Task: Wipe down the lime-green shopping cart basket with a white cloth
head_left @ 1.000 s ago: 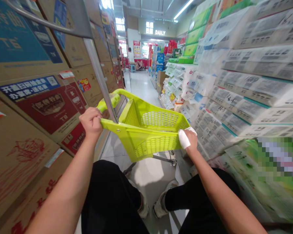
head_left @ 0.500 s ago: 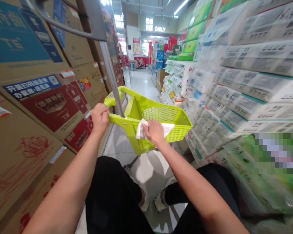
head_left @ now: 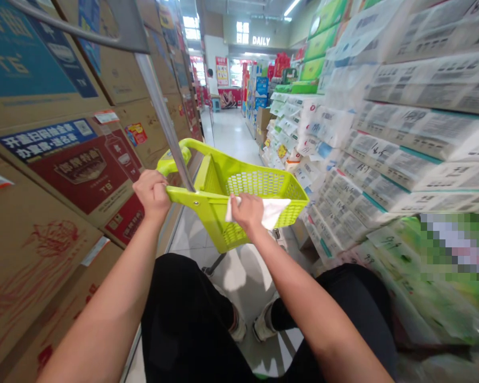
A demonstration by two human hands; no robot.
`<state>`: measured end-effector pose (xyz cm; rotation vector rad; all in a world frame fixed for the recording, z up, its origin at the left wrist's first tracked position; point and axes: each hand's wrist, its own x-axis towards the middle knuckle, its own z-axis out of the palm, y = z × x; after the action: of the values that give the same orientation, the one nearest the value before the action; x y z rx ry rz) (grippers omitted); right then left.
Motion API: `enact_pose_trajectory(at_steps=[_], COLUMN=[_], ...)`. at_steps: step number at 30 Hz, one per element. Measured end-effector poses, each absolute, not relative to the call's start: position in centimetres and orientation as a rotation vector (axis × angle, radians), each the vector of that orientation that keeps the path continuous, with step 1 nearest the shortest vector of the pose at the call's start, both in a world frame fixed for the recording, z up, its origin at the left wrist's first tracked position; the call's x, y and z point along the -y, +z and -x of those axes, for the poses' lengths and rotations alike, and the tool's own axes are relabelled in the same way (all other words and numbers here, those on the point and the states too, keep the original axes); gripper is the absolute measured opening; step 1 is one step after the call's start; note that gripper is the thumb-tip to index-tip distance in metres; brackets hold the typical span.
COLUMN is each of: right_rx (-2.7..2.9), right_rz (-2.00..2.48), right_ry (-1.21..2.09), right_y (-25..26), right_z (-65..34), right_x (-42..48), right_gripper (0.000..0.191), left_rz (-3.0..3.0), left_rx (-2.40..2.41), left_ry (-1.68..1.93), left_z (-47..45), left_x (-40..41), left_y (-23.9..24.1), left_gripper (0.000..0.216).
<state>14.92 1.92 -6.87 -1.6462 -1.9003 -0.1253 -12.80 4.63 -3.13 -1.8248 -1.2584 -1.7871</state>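
A lime-green shopping cart basket (head_left: 211,234) with perforated sides is in front of me, tilted a little in view. My left hand (head_left: 151,192) is closed around the cart's green handle at its near left corner. On the basket's near side rim lies my right hand (head_left: 248,211), its fingers closed on a white cloth (head_left: 277,211) that drapes over the rim and down the outer wall. A metal pole (head_left: 159,111) rises from the cart's handle end to a grey frame (head_left: 123,26) at upper left. The inside of the basket is partly hidden.
Stacked cardboard cartons (head_left: 75,165) line the left side closely. To the right stand piles of wrapped paper packs (head_left: 427,127) and green packages (head_left: 407,276). The tiled aisle (head_left: 231,127) runs ahead, where a person (head_left: 212,82) is near a blue stool (head_left: 216,103).
The cart and my left hand have shifted slightly left in view. My right hand has the cloth pressed along the rim, and more of the cloth now shows to the right of my fingers.
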Motion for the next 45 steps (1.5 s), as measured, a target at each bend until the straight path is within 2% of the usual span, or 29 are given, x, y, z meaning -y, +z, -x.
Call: enact_pose_trajectory(at_steps=[3,5,15,19,24,27,37,45], right_rx=[1.906,1.941,1.865,1.809,1.944,2.02,1.955,1.804], right_rz=[1.572,1.573,2.095,2.134,1.808,1.689,1.942,2.041], right_ry=[-0.067,-0.045,-0.236,-0.125,0.08,0.096,-0.315,-0.337], right_y=[-5.2,-5.3,-9.6,-8.1,-5.0,-4.6,-10.9,-11.2], right_z=[-9.9,-10.3,-28.2,-24.3,-14.4,-13.2,-31.4,-31.9], right_x=[-1.5,-1.7,-3.5,-3.6,-2.6,-1.9,0.3,0.2], right_gripper=[0.062,0.066,0.052,0.058,0.074,0.074,0.05,0.05], left_rz=[1.82,1.885,1.855,1.774,1.838,1.907,1.99,1.989], left_rx=[1.359,1.316,1.184,1.329,1.425,1.363,1.27,1.482], left_ry=[-1.714,-1.686,-1.739,-1.692,-1.621,-1.62,-1.636,-1.521], left_z=[12.7,13.5,15.8,13.0,10.1,10.4,16.4,16.2], left_x=[-4.2,-4.0,-4.3,-4.2,-3.9,-4.0,-5.2,-6.3], left_y=[-2.9,-2.7,-2.7,-3.2,-3.4,-3.1,-2.0,-1.1], left_gripper=[0.02,0.019,0.017,0.018,0.02,0.02,0.015,0.014])
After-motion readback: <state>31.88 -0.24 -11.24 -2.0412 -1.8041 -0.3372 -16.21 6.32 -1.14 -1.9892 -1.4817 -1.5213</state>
